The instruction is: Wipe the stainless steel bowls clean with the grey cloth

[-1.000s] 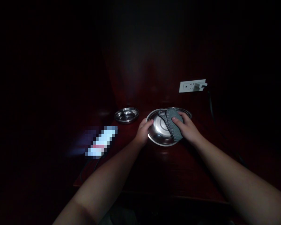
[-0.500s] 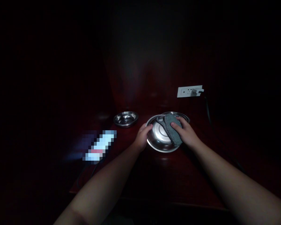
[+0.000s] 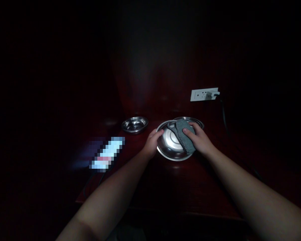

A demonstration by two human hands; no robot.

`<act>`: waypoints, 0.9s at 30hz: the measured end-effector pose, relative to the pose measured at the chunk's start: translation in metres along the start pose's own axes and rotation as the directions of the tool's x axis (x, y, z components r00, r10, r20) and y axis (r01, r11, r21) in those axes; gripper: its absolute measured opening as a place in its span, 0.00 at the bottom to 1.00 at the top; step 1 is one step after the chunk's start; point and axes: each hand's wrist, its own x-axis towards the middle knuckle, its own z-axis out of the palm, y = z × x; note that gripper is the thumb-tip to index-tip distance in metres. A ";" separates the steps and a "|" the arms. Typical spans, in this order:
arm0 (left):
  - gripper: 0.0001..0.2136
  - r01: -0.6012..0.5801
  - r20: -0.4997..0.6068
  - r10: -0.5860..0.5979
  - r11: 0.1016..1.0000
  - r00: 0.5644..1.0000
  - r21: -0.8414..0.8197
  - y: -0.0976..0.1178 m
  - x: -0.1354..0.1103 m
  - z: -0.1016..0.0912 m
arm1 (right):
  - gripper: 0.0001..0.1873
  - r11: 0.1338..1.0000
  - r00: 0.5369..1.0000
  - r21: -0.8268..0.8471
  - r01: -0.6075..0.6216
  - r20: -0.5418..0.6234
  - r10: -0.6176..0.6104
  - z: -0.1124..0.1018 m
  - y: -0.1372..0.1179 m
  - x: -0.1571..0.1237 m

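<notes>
A shiny steel bowl (image 3: 169, 145) is tilted toward me on a dark red wooden table (image 3: 190, 190). My left hand (image 3: 152, 143) grips its left rim with curled fingers. My right hand (image 3: 199, 140) presses a grey cloth (image 3: 183, 136) against the bowl's inside, fingers closed on the cloth. Behind the bowl the rim of a second steel dish (image 3: 194, 120) shows, mostly hidden.
A smaller steel bowl (image 3: 134, 124) stands at the back left. A lit phone-like device (image 3: 106, 154) with a cable lies on the left. A white wall socket (image 3: 203, 94) with a plug and dark cord is at the back right. The surroundings are very dark.
The cloth under my right hand has shifted slightly across the bowl. My left hand keeps its hold on the rim.
</notes>
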 end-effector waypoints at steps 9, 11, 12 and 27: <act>0.13 0.005 -0.013 -0.006 1.000 1.000 -0.020 -0.001 0.000 0.000 | 0.24 1.000 1.000 0.000 0.008 0.000 -0.008 0.001 -0.003 0.000; 0.13 0.011 -0.018 -0.011 1.000 1.000 -0.019 -0.001 0.000 0.000 | 0.24 1.000 1.000 -0.005 0.007 -0.004 -0.007 0.000 -0.004 -0.001; 0.13 0.014 -0.019 -0.014 1.000 1.000 -0.019 -0.001 0.000 0.000 | 0.24 1.000 1.000 -0.007 0.006 -0.003 -0.006 0.000 -0.004 -0.001; 0.13 0.013 -0.015 -0.013 0.999 1.000 -0.035 -0.002 0.000 0.000 | 0.24 1.000 1.000 -0.024 -0.006 -0.003 0.006 0.000 -0.001 0.001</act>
